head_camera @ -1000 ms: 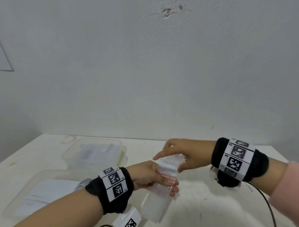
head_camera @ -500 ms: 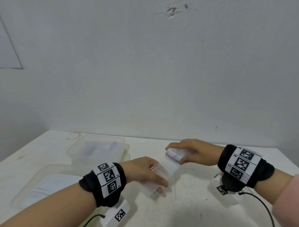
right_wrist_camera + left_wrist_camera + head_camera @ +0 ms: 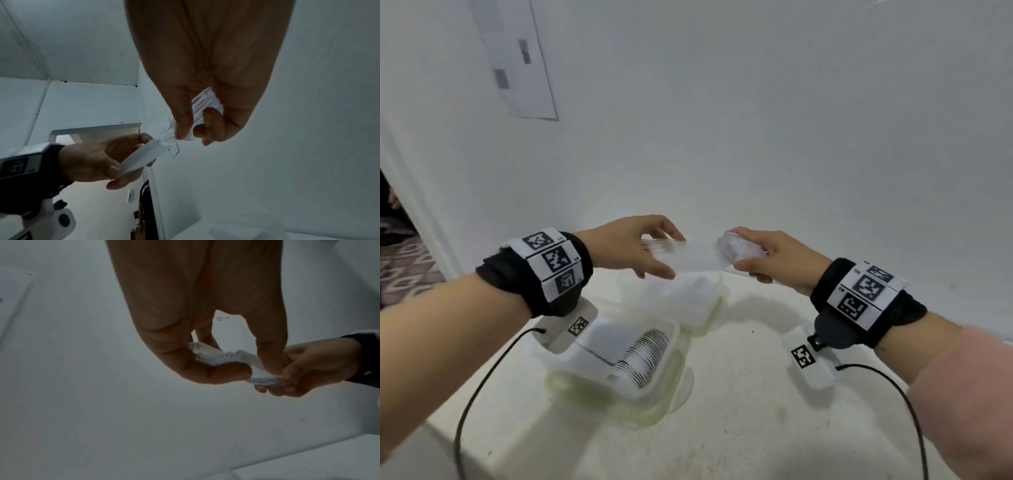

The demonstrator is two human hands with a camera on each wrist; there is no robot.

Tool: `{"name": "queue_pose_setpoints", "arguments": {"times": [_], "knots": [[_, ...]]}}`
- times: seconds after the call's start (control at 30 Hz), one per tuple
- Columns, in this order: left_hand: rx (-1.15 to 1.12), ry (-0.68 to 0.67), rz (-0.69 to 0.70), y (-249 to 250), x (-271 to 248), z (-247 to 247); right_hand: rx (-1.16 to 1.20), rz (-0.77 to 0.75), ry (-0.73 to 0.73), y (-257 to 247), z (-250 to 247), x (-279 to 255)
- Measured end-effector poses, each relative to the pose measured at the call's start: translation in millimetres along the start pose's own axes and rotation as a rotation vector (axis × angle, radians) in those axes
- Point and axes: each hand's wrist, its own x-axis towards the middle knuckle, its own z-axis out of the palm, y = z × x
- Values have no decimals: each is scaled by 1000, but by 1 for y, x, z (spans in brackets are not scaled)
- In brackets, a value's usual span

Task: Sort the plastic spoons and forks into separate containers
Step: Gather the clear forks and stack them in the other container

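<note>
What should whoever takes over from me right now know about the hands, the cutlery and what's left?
Left hand and right hand each grip one end of a nested cutlery stack, held level in the air above the table.
Near container holds a nested row of utensils. Far container: contents blurred.
Left: place the held stack. Spoons or forks, I cannot tell.

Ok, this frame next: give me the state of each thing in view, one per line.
left hand: raised, fingers pinching one end of the cutlery stack
right hand: raised, gripping the other end
cutlery stack: clear plastic, nested, held level in the air between both hands
near container: open, on the table, holding a nested row of cutlery
far container: on the table behind it, contents blurred
</note>
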Motion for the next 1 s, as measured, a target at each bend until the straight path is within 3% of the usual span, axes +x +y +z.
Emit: {"name": "queue_pose_setpoints", "arguments": {"times": [0.13, 0.4, 0.7, 1.0], "knots": [[49, -37, -1, -48, 13, -32, -39, 56, 34, 2, 40, 38], [290, -208, 76, -135, 75, -50, -423, 206, 8, 23, 92, 85], [413, -387, 262, -166, 123, -38, -788, 527, -3, 55, 116, 93], [481, -423, 360, -183, 134, -29, -925, 591, -53, 41, 127, 99]]}}
